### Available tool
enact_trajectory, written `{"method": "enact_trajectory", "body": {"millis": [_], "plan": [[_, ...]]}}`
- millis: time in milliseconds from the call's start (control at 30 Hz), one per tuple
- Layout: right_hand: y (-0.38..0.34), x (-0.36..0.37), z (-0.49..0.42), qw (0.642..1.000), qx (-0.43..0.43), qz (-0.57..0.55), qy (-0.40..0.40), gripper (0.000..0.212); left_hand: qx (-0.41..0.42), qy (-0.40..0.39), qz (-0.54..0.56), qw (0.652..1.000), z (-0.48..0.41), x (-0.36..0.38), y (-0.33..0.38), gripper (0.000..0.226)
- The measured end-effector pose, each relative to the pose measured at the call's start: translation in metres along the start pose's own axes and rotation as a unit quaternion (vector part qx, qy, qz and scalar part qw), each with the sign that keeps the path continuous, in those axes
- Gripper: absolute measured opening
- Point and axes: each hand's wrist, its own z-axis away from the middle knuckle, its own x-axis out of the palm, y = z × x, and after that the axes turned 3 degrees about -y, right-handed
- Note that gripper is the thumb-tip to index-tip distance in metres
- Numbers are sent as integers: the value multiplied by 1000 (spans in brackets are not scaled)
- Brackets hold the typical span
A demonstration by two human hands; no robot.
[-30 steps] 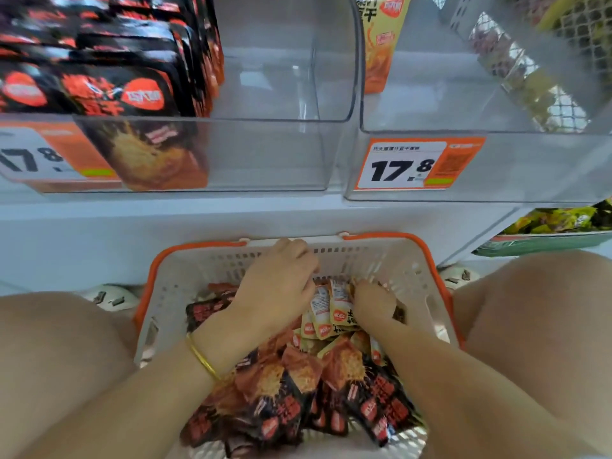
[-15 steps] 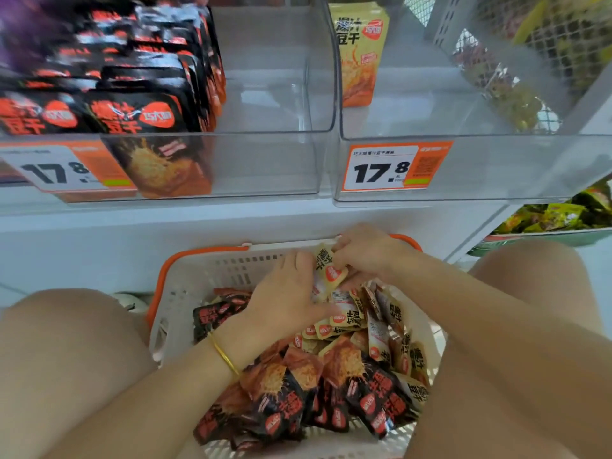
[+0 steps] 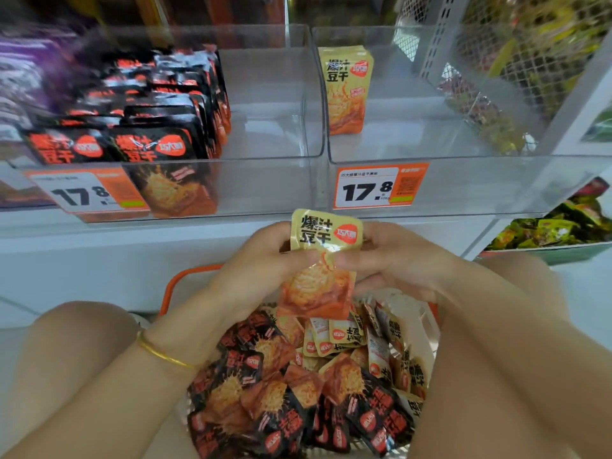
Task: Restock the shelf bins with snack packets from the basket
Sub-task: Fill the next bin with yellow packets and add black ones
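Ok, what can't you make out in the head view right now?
Head view:
- white plastic basket with orange rim: mostly hidden by forearms and packets.
- yellow snack packet held by left hand and right hand: how many lie behind it, hidden by fingers.
- purple packets, top left: blurred, print unreadable.
- green packets, right edge: cut off.

A white shelf (image 3: 132, 233) carries two clear bins side by side, their walls touching. The left bin (image 3: 265, 187) holds rows of upright black packets (image 3: 159, 147) in its left half; the right bin (image 3: 480, 183) holds one yellow packet (image 3: 346, 91) upright at its back left. Each bin front bears an orange price tag (image 3: 377, 188).
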Motion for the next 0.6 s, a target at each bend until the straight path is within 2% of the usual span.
{"method": "enact_trajectory", "body": {"millis": [133, 233, 333, 400, 433, 533, 600], "plan": [[-36, -3, 17, 997, -78, 25, 11, 52, 97, -2, -18, 995, 3, 0, 52, 19], [-79, -24, 29, 988, -143, 10, 55, 34, 167, 65, -56, 982, -10, -1, 92, 13], [-122, -62, 23, 963, -191, 4, 190, 16, 239, 182, -181, 937, -36, -6, 117, 22], [-137, -88, 1, 937, -186, 61, 291, 18, 260, 211, -304, 892, -54, -9, 126, 32], [-140, -98, -16, 930, -169, 87, 315, 22, 261, 212, -349, 875, -64, -9, 128, 36], [-138, -114, -72, 931, -80, 158, 319, 40, 244, 197, -438, 842, -86, -4, 128, 45], [-133, -121, -106, 914, -45, 239, 325, 48, 237, 185, -463, 834, -97, -1, 122, 52]]}}
